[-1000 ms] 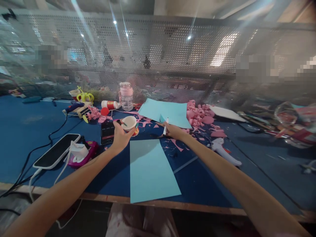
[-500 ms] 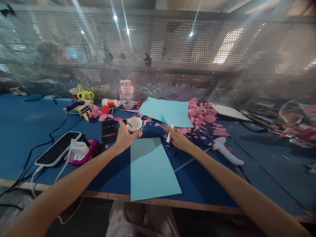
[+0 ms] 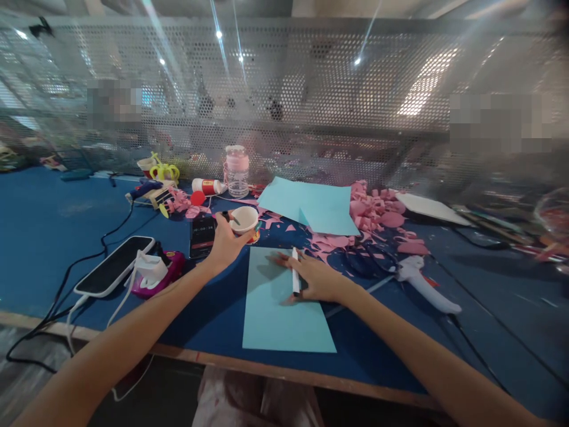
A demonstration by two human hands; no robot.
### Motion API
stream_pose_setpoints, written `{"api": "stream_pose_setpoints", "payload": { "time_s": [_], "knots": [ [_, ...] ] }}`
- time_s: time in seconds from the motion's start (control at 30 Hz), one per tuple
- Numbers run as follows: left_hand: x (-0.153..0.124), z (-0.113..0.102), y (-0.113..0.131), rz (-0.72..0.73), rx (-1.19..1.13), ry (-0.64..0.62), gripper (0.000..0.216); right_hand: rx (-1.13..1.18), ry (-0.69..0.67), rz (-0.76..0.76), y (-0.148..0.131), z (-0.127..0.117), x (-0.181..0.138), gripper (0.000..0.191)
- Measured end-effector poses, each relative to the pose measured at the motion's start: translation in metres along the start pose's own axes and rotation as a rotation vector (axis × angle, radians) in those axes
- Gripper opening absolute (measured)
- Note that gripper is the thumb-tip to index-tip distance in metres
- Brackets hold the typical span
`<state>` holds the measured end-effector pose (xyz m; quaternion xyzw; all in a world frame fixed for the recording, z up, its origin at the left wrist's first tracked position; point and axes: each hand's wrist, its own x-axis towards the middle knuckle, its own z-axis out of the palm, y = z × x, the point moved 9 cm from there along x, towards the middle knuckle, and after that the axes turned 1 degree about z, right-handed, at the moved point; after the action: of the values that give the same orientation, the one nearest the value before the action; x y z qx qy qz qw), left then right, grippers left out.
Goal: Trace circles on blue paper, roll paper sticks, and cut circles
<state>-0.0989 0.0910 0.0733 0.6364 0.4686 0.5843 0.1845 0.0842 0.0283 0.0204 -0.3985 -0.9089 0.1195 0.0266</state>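
Mesh screen (image 3: 275, 77) behind, blue table (image 3: 195, 320) strewn with pink scraps (image 3: 377, 207), near blue sheet (image 3: 275, 326) up front. On my feed the left hand (image 3: 222, 246) is half curled, pinching a paper cup (image 3: 246, 216). Right hand (image 3: 320, 279) just swung over that sheet, part-spread, gripping a white marker (image 3: 295, 270), so that sheet's in play now. Dark bit (image 3: 226, 216) near the cup: cap, maybe?

The left hand (image 3: 224, 244) and right hand (image 3: 320, 277) are bare, as are both slim forearms (image 3: 146, 321), and the loose trousers (image 3: 231, 398) are pale pinkish grey, faintly spotted.
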Motion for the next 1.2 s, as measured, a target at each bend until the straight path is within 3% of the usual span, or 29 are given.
{"api": "stream_pose_setpoints", "payload": {
  "time_s": [0.2, 0.4, 0.53, 0.67, 0.73, 0.87, 1.0, 1.2],
  "knots": [
    [-0.002, 0.019, -0.017, -0.041, 0.067, -0.093, 0.052, -0.037, 0.049, 0.004, 0.008, -0.01, -0.003, 0.082],
    [0.003, 0.008, -0.011, 0.113, 0.262, 0.039, 0.053, -0.049, 0.08, -0.006, 0.008, -0.009, -0.006, 0.083],
    [0.0, 0.001, 0.007, 0.163, 0.199, 0.095, 0.056, -0.068, 0.107, -0.007, 0.003, -0.008, -0.003, 0.083],
    [-0.009, 0.023, 0.014, 0.122, 0.018, -0.108, 0.054, -0.096, 0.114, -0.005, -0.003, -0.008, -0.001, 0.08],
    [-0.011, 0.031, 0.009, 0.107, 0.061, -0.166, 0.052, -0.084, 0.109, 0.011, -0.002, -0.007, -0.002, 0.079],
    [-0.004, 0.016, 0.001, 0.119, 0.287, -0.022, 0.051, -0.052, 0.124, 0.009, -0.001, -0.008, -0.004, 0.081],
    [-0.005, 0.003, 0.012, 0.167, 0.267, 0.076, 0.055, -0.063, 0.132, 0.004, -0.003, -0.01, -0.004, 0.076],
    [-0.015, 0.026, 0.011, 0.021, 0.009, -0.116, 0.056, -0.038, 0.157, 0.005, -0.007, -0.011, -0.004, 0.056]
  ]
}}
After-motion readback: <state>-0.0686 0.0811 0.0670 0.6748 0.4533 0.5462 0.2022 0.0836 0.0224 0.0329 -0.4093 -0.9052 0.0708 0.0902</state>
